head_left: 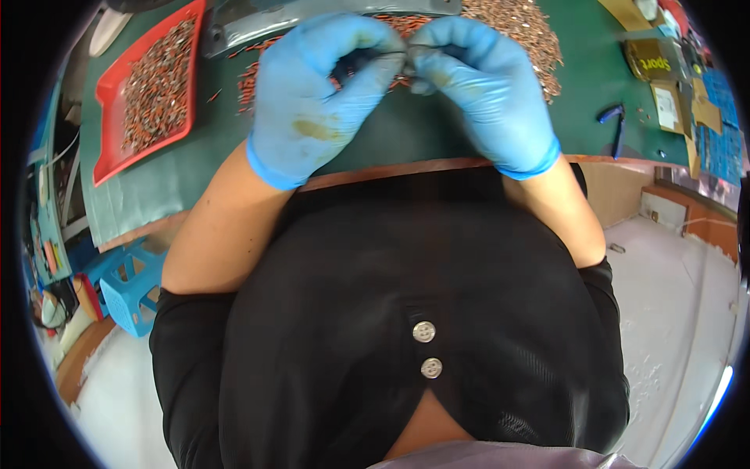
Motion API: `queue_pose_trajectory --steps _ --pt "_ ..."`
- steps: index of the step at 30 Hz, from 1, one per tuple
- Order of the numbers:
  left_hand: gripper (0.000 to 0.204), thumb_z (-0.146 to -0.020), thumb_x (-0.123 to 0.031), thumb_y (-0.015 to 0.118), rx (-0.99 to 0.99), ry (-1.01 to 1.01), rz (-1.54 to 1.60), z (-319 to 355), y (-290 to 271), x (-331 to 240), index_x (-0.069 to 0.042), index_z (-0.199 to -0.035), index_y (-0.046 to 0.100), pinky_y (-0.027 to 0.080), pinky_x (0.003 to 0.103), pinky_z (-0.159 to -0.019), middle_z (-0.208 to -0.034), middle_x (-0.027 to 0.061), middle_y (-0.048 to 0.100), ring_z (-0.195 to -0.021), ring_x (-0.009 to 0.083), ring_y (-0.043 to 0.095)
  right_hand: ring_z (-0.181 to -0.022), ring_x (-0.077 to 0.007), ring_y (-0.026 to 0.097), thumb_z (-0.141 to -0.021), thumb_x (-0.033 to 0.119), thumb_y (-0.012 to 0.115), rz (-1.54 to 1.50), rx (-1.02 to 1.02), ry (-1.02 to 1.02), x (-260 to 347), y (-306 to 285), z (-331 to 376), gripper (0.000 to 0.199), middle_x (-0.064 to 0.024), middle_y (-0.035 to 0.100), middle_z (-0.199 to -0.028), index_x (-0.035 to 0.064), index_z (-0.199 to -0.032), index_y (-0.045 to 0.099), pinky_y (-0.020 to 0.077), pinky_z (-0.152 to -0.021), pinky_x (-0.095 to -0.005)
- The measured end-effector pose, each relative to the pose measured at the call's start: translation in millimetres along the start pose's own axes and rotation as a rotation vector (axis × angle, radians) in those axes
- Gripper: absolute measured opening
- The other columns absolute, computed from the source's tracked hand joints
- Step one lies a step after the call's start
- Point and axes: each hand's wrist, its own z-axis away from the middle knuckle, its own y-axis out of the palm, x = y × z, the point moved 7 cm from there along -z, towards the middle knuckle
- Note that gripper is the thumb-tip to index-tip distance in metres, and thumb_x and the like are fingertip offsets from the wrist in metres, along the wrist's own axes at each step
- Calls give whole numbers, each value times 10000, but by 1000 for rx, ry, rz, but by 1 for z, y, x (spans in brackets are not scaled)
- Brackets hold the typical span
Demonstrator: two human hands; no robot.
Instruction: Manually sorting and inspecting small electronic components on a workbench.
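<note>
My left hand (pixel 316 98) and my right hand (pixel 488 94), both in stained light blue gloves, meet at the fingertips above the far middle of the table. Thumb and forefinger are pinched together on each hand. Whatever is between the fingertips is too small and hidden to name. Beneath and behind the hands lie loose, slim orange-red and dark pieces (pixel 248 82). Beyond my right hand spreads a larger heap of small brownish pieces (pixel 519 31).
A red scoop-shaped tray (pixel 104 160) with many small pieces stands at the left of the green table (pixel 391 137). Blue-handled pliers (pixel 619 129) lie at the right, near a yellowish box (pixel 652 59). A grey flat strip (pixel 266 23) lies at the back. A blue stool (pixel 129 293) stands lower left.
</note>
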Motion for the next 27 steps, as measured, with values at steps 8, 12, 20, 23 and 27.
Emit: queue_pose_trajectory --steps 8,12,20,23,27 --pt "129 -826 -31 654 -160 -235 140 -4 -25 12 -16 -954 669 472 209 -694 -839 19 656 -745 69 583 -724 -91 545 -874 -1 603 523 11 -166 -5 -11 17 77 -26 589 -794 -17 -949 599 474 -685 -228" --pt "117 -752 -72 690 96 -139 -520 6 -68 7 -64 -868 677 498 330 -623 -813 120 638 -674 288 611 -663 -101 557 -814 -32 655 662 -26 -481 2 -3 27 96 -38 593 -745 10 -891 615 480 -632 -237" --pt "89 -714 -68 677 301 62 -983 28 -62 10 -61 -778 615 497 382 -677 -777 116 599 -759 308 604 -622 -125 575 -782 -30 673 673 -82 -538 -2 0 24 134 -61 600 -737 22 -892 617 487 -597 -245" --pt "76 -717 -64 663 301 107 -967 27 -61 16 -67 -761 601 495 395 -661 -759 119 590 -743 311 602 -618 -125 575 -783 -30 670 701 -101 -565 -4 2 21 131 -62 596 -731 27 -888 616 489 -596 -245" --pt "69 -716 -56 645 392 24 -991 27 -65 25 -64 -774 608 497 402 -642 -743 127 591 -727 314 603 -604 -125 560 -789 -14 671 717 -105 -581 -3 10 23 129 -55 588 -731 31 -892 608 477 -581 -246"
